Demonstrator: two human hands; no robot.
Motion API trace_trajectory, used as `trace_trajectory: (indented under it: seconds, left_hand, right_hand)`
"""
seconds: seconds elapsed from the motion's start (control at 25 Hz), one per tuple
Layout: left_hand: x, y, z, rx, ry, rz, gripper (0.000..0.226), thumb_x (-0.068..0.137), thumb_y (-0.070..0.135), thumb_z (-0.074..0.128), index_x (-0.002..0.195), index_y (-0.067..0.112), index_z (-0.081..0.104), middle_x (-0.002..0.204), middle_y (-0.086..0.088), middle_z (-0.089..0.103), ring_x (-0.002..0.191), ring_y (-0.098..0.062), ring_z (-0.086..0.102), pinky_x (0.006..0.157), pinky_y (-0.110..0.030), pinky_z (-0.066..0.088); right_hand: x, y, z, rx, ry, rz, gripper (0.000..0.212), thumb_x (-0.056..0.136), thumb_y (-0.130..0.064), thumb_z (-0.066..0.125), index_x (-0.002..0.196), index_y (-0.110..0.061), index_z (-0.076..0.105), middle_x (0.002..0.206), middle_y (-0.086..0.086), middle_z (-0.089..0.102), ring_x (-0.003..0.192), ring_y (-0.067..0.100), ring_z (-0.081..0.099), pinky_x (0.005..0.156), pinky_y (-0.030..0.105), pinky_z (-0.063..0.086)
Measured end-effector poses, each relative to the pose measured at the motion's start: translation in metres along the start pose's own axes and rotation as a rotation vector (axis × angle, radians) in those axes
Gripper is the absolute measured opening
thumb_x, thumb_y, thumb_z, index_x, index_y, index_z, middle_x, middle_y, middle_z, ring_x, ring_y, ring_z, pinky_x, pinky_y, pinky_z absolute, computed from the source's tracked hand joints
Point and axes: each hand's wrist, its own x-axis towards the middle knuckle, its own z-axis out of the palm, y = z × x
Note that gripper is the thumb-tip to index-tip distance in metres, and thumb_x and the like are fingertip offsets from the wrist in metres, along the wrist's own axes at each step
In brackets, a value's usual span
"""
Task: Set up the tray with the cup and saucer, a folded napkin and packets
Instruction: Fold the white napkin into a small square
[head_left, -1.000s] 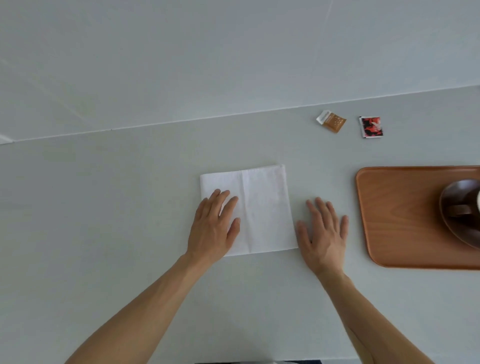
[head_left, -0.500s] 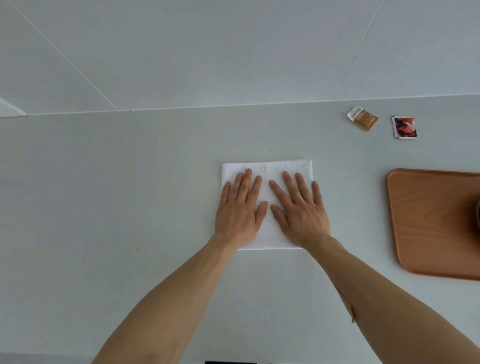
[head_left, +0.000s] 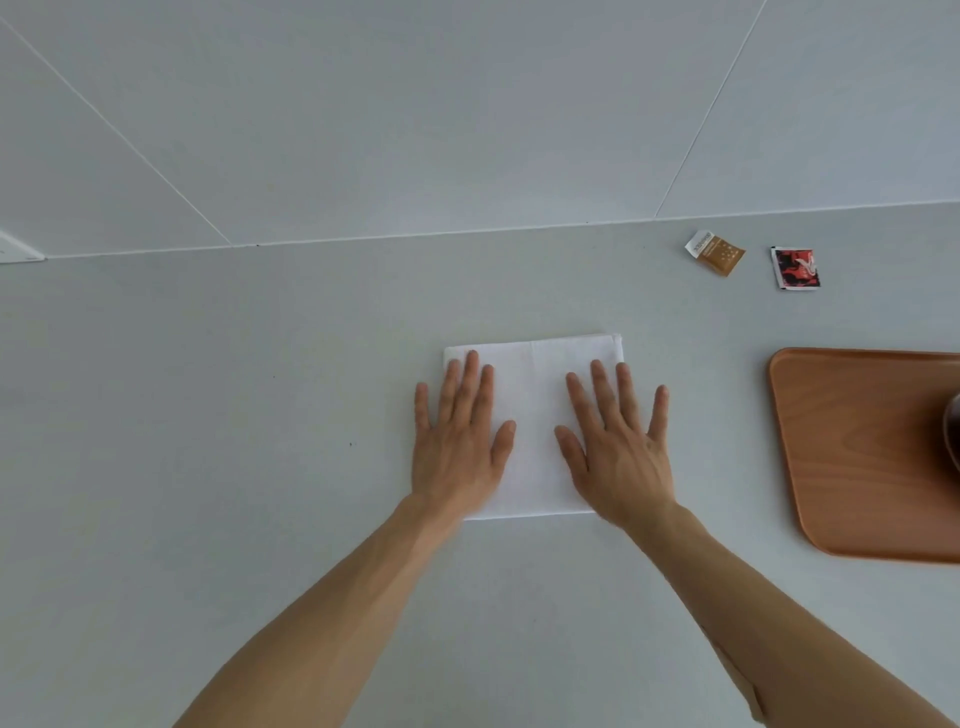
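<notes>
I read the left hand as flat and fully spread, palm down, gripping nothing; it presses the left portion of the white napkin, with its little finger over the bare counter. The right hand is likewise flat and splayed, holding nothing, covering the napkin's right portion and overhanging its right edge. A strip of napkin shows between both hands. Well right of the napkin lies the wooden tray, a dark item at its cropped edge. Beyond, near the wall, lie a brown packet and a red packet, apart.
</notes>
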Motion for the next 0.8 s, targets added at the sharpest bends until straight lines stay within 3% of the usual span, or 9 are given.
trace_trajectory:
  seconds: [0.08,0.24,0.4,0.56,0.8]
  left_hand:
    - [-0.022,0.021,0.008,-0.035,0.037,0.108,0.06,0.102,0.041,0.018,0.154,0.011,0.017,0.164,-0.006,0.006,0.151,-0.022,0.001,0.119,-0.053,0.013]
    - [-0.034,0.03,0.019,-0.032,-0.02,0.11,0.059,0.103,0.042,0.019,0.153,0.011,0.02,0.163,-0.007,0.012,0.15,-0.021,0.008,0.118,-0.05,0.021]
    - [-0.039,0.002,0.017,-0.024,-0.025,0.062,0.068,0.099,0.051,0.024,0.154,0.011,0.016,0.163,-0.007,0.01,0.15,-0.019,0.006,0.121,-0.046,0.013]
    - [-0.045,-0.021,0.013,-0.012,-0.054,0.042,0.07,0.098,0.052,0.022,0.154,0.012,0.013,0.164,-0.004,0.007,0.15,-0.017,0.004,0.119,-0.051,0.012]
    - [-0.049,-0.048,0.0,0.015,-0.081,0.053,0.066,0.098,0.051,0.022,0.153,0.015,0.021,0.162,0.001,0.017,0.148,-0.024,0.021,0.118,-0.055,0.016]
  right_hand:
    - [-0.017,-0.015,0.006,0.008,0.038,-0.093,0.055,0.101,-0.046,0.021,0.154,-0.032,0.016,0.164,0.002,0.014,0.151,0.027,-0.001,0.119,0.059,0.002]
    - [-0.028,-0.021,0.019,0.002,-0.013,-0.06,0.054,0.102,-0.044,0.023,0.154,-0.036,0.011,0.164,0.0,0.011,0.151,0.026,0.0,0.121,0.052,0.01]
    - [-0.031,-0.002,0.017,-0.026,-0.03,0.002,0.06,0.099,-0.055,0.017,0.154,-0.037,0.0,0.164,-0.004,-0.001,0.151,0.021,-0.005,0.122,0.048,0.006]
    - [-0.037,0.026,0.008,0.005,-0.079,0.134,0.06,0.097,-0.056,0.007,0.152,-0.039,-0.01,0.163,-0.01,-0.008,0.15,0.02,-0.011,0.121,0.051,-0.003]
    - [-0.038,0.025,-0.002,-0.012,-0.132,0.146,0.06,0.097,-0.055,0.003,0.152,-0.036,-0.013,0.164,-0.008,-0.008,0.15,0.022,-0.011,0.12,0.052,-0.003]
